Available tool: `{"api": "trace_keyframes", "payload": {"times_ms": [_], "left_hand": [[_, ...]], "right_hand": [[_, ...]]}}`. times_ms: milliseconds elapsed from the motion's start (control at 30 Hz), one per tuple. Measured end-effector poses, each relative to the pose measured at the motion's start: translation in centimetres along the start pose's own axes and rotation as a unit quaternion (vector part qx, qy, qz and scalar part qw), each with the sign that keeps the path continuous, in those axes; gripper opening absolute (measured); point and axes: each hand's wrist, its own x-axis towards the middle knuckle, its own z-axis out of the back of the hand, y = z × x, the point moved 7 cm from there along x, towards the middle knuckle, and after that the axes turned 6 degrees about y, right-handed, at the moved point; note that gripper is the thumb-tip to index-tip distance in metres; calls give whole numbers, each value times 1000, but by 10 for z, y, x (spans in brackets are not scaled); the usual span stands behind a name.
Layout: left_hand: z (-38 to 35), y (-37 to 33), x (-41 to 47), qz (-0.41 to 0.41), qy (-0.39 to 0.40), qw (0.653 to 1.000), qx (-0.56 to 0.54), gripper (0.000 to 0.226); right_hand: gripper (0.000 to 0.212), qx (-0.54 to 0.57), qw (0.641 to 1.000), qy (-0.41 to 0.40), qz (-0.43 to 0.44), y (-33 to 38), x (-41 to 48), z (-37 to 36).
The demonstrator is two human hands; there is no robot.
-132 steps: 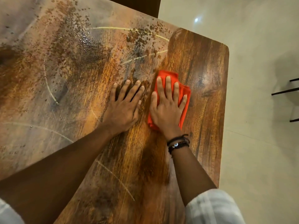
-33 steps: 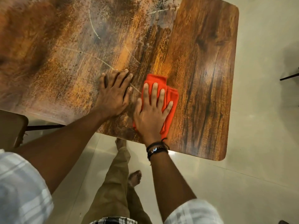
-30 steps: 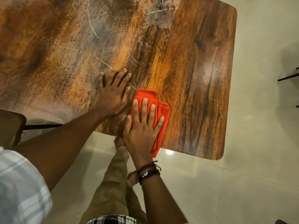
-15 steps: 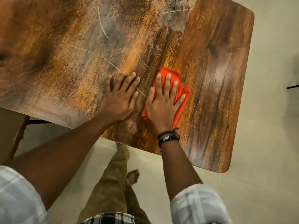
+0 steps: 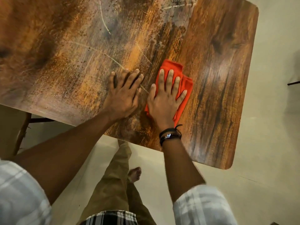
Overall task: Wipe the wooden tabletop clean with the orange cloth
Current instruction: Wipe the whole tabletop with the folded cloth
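Fingers (image 5: pixel 168 78) of our right hand (image 5: pixel 164 101) are spread flat on the orange cloth (image 5: pixel 185 82), mid-frame on the table (image 5: pixel 224 46); left hand (image 5: pixel 123 96) braces beside it. We're mid-wipe; next we'd push toward the speckled grime (image 5: pixel 129 10) up top.

The rectangular brown wood-grain tabletop (image 5: pixel 219 75) looks smooth and glossy on its right part, while its left and middle carry a dull greyish film with dark specks and pale curved streaks. The folded bright orange cloth (image 5: pixel 185 85) is soft, matt fabric. Beneath lies a pale cream floor (image 5: pixel 267 143), smooth with a faint sheen.
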Motion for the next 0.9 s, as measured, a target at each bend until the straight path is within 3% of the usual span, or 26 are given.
{"api": "trace_keyframes", "payload": {"times_ms": [200, 333, 433, 633, 900], "left_hand": [[-1, 3, 0, -11, -12, 1000, -16, 59], [16, 2, 11, -26, -56, 998, -26, 52], [32, 0, 46, -41, -89, 995, -24, 43], [35, 10, 138, -44, -37, 998, -31, 53], [23, 11, 151, -37, -39, 998, -17, 56]], "right_hand": [[59, 20, 999, 29, 24, 14, -109, -19], [58, 7, 999, 37, 28, 11, -113, -21], [58, -8, 999, 32, 20, 8, -82, -17], [59, 7, 1000, 14, -13, -8, 34, 3], [60, 14, 998, 16, -56, -24, 180, 27]]}}
